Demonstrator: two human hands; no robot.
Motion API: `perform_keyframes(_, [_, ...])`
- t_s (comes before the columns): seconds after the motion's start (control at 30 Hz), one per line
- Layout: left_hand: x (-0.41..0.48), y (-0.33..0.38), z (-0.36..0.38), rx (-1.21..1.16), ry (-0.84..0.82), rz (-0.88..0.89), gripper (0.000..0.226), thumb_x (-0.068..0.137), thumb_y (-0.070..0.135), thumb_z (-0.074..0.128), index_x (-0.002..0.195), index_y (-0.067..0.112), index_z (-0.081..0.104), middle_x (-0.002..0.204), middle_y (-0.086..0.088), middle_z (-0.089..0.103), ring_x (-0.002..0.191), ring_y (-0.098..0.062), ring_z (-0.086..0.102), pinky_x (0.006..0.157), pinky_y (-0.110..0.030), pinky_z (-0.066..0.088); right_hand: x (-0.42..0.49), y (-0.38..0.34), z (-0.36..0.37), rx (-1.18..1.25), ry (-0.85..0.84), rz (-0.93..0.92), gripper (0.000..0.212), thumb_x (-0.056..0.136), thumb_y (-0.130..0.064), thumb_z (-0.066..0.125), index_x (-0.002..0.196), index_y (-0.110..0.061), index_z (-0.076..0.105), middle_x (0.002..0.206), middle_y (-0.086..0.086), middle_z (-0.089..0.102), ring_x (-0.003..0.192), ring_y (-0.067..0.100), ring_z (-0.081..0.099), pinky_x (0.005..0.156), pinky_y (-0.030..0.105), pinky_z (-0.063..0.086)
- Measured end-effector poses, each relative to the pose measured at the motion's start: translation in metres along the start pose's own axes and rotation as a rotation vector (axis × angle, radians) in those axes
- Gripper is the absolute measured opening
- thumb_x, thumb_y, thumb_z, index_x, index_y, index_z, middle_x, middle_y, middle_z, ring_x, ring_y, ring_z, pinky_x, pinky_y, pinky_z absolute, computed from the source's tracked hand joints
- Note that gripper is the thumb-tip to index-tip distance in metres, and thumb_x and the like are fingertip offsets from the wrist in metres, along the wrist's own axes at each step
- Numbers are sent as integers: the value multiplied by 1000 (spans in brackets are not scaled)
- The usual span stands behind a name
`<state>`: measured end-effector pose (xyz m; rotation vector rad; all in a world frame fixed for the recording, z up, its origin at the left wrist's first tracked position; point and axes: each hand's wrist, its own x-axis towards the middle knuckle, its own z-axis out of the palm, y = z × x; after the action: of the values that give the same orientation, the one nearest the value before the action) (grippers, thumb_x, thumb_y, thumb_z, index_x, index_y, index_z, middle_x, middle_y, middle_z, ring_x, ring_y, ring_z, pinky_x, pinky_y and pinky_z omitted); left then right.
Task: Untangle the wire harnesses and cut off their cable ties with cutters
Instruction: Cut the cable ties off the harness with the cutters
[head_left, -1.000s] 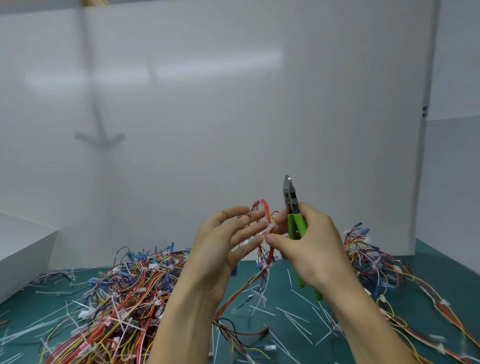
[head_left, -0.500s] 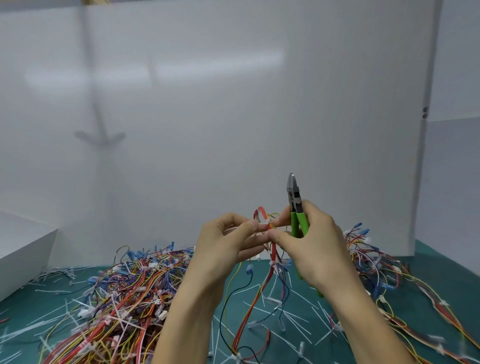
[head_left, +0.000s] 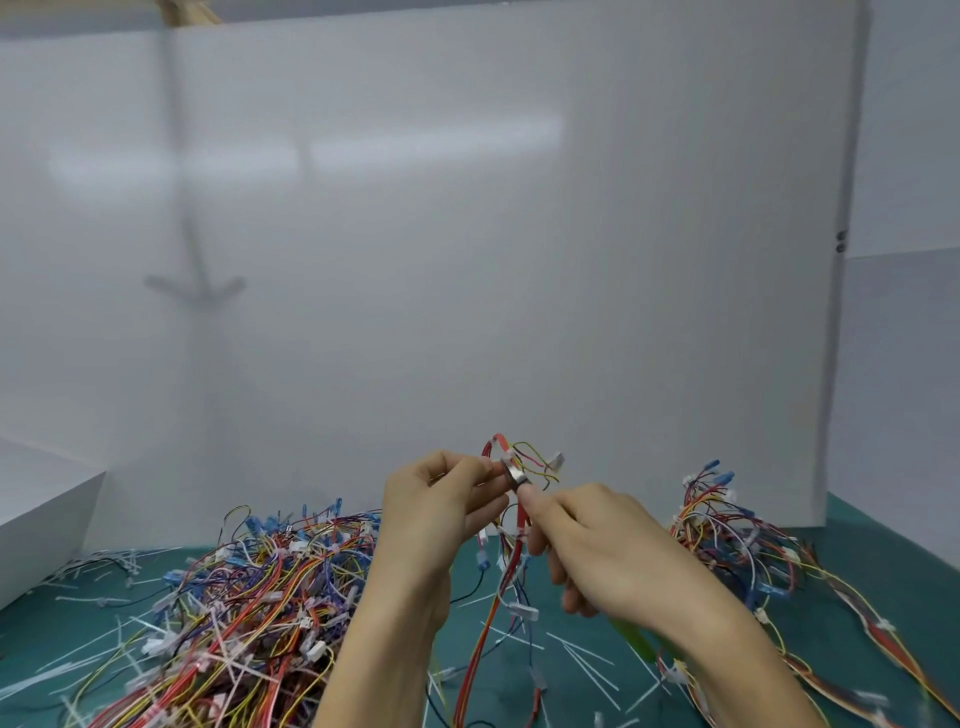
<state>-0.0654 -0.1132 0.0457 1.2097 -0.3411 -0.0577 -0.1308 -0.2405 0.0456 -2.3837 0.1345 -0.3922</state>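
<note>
We pinch one harness (head_left: 517, 545) in our left hand (head_left: 441, 514), cutters (head_left: 513, 474) gripped in our right hand (head_left: 613, 561); snipped ties (head_left: 587, 662) litter the mat (head_left: 883, 525), tangled heaps (head_left: 249, 597) await.

- The steel-headed cutters with green plastic handles (head_left: 635, 640) are smeared by motion blur, and their middle is hidden under the right hand (head_left: 597, 551) that grips them.
- Whether the cutter head sits round a cable tie cannot be told where it meets the red-and-yellow wire harness (head_left: 521, 512) pinched by the left hand (head_left: 441, 514).
- The big multicoloured heap of wire harnesses (head_left: 244, 613) on the green table (head_left: 909, 525) runs off the bottom edge.
- The white box (head_left: 41, 519) is cut by the left edge.
</note>
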Motion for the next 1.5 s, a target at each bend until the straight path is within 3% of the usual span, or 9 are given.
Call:
perform_keyframes(0.2, [0, -1, 0, 29, 16, 46, 9, 88, -3, 61, 78, -4, 62, 83, -20, 75, 85, -28, 75, 69, -24, 61, 0, 2, 2, -7, -47, 34, 62, 100, -56, 33, 80, -4, 60, 68, 15, 66, 50, 14, 68, 65, 37, 57])
perform_keyframes(0.3, [0, -2, 1, 59, 16, 68, 9, 86, -1, 63, 79, -6, 61, 87, -26, 73, 87, -29, 74, 73, -27, 61, 1, 4, 3, -3, -65, 52, 59, 101, -55, 31, 76, -10, 62, 71, 16, 70, 53, 17, 70, 69, 39, 57])
perform_keyframes(0.5, [2, -4, 0, 112, 26, 107, 14, 85, 4, 66, 74, -4, 61, 87, -28, 70, 87, -29, 74, 73, -25, 61, 3, 3, 2, 161, -107, 118, 56, 101, -54, 34, 76, -12, 60, 66, 7, 65, 57, 22, 72, 50, 27, 53])
perform_keyframes(0.63, [3, -4, -5, 224, 31, 160, 21, 81, 11, 72, 68, -1, 63, 81, -23, 71, 89, -34, 72, 82, -37, 61, 3, 0, 1, 236, -149, 149, 60, 101, -55, 33, 83, -7, 64, 65, 7, 66, 63, 27, 74, 53, 28, 55])
perform_keyframes(0.7, [3, -3, -6, 294, 19, 189, 19, 81, 8, 71, 65, 2, 63, 78, -12, 75, 88, -23, 74, 88, -46, 58, 2, 0, 1, 247, -154, 160, 60, 102, -54, 32, 83, -7, 65, 64, 6, 65, 64, 28, 74, 52, 27, 54])
perform_keyframes(0.83, [4, -4, -6, 365, -14, 221, 19, 80, 5, 67, 62, 7, 63, 86, 5, 78, 89, -8, 73, 89, -44, 57, 1, -1, 1, 242, -144, 155, 59, 102, -54, 32, 80, -10, 64, 62, 4, 65, 61, 25, 73, 50, 25, 51])
perform_keyframes(1.07, [3, -1, -7, 199, 13, 176, 23, 83, 7, 72, 71, -8, 61, 73, -12, 74, 81, -20, 74, 71, -23, 60, 0, -2, 0, 247, -166, 118, 58, 102, -54, 32, 80, -12, 66, 61, 1, 65, 65, 26, 74, 55, 28, 56])
perform_keyframes(1.37, [2, 2, -10, 179, 11, 191, 33, 83, 9, 73, 54, 13, 60, 81, -16, 75, 90, -25, 74, 80, -29, 61, 2, -3, 1, 366, -209, 114, 58, 103, -52, 33, 83, -8, 66, 62, 3, 62, 63, 27, 72, 67, 39, 59])
perform_keyframes(1.5, [5, 1, -12, 220, 13, 225, 25, 83, 2, 70, 62, 1, 57, 84, -6, 77, 95, -17, 74, 88, -40, 59, 2, -4, 0, 372, -198, 96, 58, 103, -51, 33, 81, -9, 66, 61, 3, 62, 64, 27, 71, 65, 38, 58])
